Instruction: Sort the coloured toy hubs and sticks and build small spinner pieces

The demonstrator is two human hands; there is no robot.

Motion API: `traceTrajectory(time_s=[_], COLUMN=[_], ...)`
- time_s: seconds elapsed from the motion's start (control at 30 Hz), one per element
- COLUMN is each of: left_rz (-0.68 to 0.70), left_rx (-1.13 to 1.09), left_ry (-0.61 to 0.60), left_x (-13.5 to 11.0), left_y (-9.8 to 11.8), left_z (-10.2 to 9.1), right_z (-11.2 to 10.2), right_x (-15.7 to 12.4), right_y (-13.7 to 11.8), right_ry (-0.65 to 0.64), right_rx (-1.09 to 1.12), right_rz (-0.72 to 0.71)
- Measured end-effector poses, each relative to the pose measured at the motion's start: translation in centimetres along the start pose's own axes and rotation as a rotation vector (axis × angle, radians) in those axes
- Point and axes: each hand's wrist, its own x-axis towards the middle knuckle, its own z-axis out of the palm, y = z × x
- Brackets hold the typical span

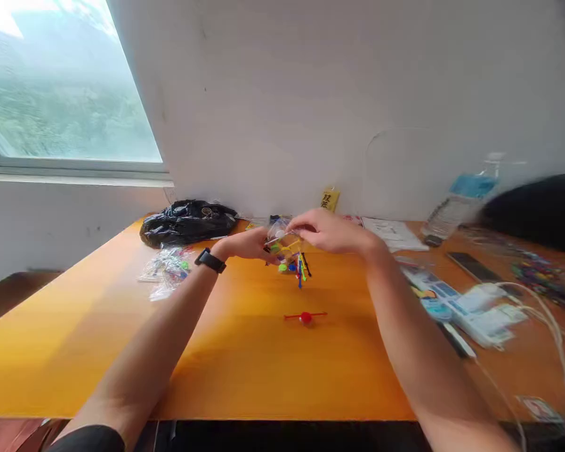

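Observation:
Over the back middle of the table, my left hand (248, 245) grips the side of a clear plastic bag (279, 231). My right hand (328, 230) is closed at the bag's upper right, with its fingertips pinching the plastic. Small green, yellow and blue plastic parts show in and just under the bag. Thin coloured plastic sticks (302, 270) in red, blue, yellow and black stand out below my right fingers; what supports them is hard to make out. Nearer to me, a red round piece (306, 318) with an orange-red rod across it lies on the table.
A black plastic bag (188, 221) and clear packets of small parts (167, 270) lie at the left on the orange table (245, 376). To the right are a parts box (456, 304), cables, a phone (475, 268) and a blurred clear bottle (456, 204). Papers (395, 233) lie by the wall.

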Motion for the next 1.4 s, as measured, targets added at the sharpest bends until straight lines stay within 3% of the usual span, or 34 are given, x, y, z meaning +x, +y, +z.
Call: traceTrajectory(time_s=[0.3,0.4,0.5,0.57,0.73,1.0,1.13,1.27,1.4], left_rz=[0.022,0.047,0.044,0.052,0.037,0.028,0.016,-0.014,-0.016], left_rx=[-0.037,-0.071,-0.077,-0.079,-0.059,0.019,-0.028,-0.058,-0.106], left_ry=[0.046,0.057,0.059,0.049,0.071,0.054,0.040,0.028,0.005], left_x=[-0.1,-0.2,-0.2,-0.1,-0.2,-0.2,-0.3,-0.5,-0.5], left_y=[0.9,1.3,1.5,1.3,1.0,0.9,0.4,0.2,0.3], left_z=[0.1,0.1,0.1,0.1,0.0,0.1,0.0,0.0,0.0], right_z=[0.7,0.9,1.0,1.0,0.8,0.9,0.6,-0.2,-1.0], right_x=[0.5,0.8,0.9,0.8,0.7,0.6,0.3,-0.3,-0.7], right_y=[-1.0,-1.0,-1.0,-1.0,-1.0,-1.8,-2.0,-1.8,-1.3], right_ry=[0.198,0.213,0.150,0.139,0.257,0.137,0.150,0.143,0.016], right_rx=[0.097,0.190,0.253,0.215,0.110,-0.025,-0.136,-0.086,-0.011], right_rz=[-0.043,-0.061,-0.066,-0.043,-0.013,0.056,0.086,0.136,0.091])
